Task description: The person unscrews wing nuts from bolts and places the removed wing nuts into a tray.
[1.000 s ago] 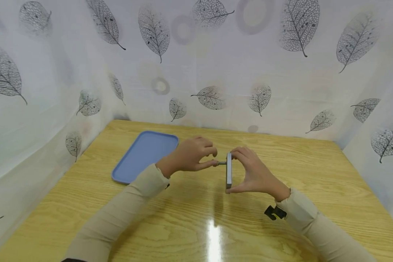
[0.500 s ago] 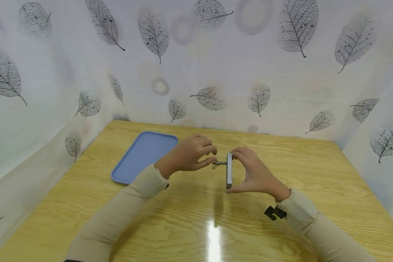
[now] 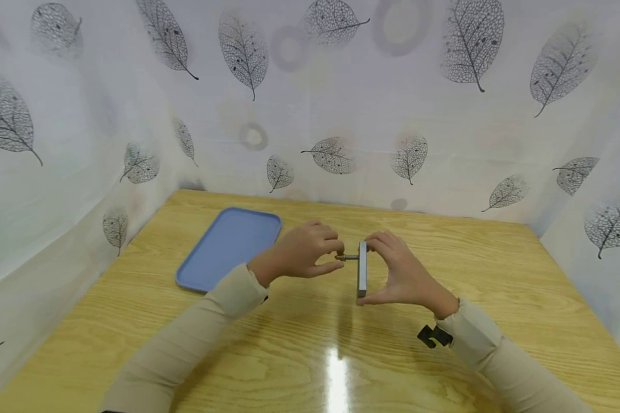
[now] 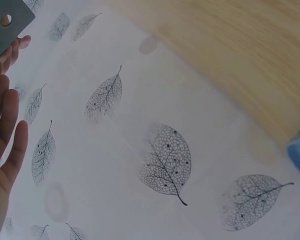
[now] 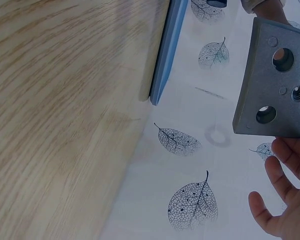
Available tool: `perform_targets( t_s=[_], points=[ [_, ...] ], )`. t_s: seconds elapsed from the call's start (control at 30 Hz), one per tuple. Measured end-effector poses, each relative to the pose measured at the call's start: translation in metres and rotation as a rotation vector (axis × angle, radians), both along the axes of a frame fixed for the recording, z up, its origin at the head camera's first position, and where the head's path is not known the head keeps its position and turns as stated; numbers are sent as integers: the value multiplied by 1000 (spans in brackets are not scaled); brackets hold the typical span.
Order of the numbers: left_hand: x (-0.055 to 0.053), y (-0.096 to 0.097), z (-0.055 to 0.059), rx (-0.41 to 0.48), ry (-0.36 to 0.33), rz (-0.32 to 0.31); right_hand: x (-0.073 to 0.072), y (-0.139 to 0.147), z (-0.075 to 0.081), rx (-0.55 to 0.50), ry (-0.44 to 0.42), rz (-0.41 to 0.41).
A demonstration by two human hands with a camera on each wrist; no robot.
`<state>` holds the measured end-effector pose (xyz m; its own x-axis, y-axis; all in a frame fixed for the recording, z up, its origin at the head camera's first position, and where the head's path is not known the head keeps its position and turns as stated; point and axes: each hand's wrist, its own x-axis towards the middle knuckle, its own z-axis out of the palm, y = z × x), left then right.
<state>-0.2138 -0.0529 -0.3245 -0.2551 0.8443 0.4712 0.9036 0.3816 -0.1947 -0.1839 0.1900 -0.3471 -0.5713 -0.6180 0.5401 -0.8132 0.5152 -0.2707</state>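
Note:
My right hand [image 3: 405,275] grips a square grey metal plate [image 3: 362,269] by opposite edges, thumb below and fingers above, holding it on edge over the table. Several round holes pierce the plate [image 5: 255,70] in the right wrist view, one of them threaded. A thin bolt [image 3: 352,257] juts leftward out of it, bearing a small brassy wing nut [image 3: 339,257] near its end. Around that nut are the index finger and thumb of my left hand [image 3: 307,250], index at its top, thumb just beneath. In the left wrist view the nut is out of sight.
A blue tray [image 3: 227,249] lies on the wooden table [image 3: 444,367] to the left, behind my left forearm. White cloth [image 3: 212,126] printed with leaves surrounds the table at the back and sides.
The left hand has dipped slightly; its index finger has come down onto the nut and its thumb has dropped beneath. The nut's wing has turned. Right hand and plate have stayed put.

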Motion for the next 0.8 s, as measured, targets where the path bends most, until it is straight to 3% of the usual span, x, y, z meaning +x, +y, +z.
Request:
perform_targets(
  t_s=[0.4,0.63,0.8],
  points=[
    [-11,1,8,3,-47,32,-1,1,-3,2,-8,-7],
    [-7,-2,5,46,-16,6,-2,1,-4,9,-8,-13],
    [0,-4,2,23,-32,-7,-2,0,-4,7,4,-8]
  ],
)
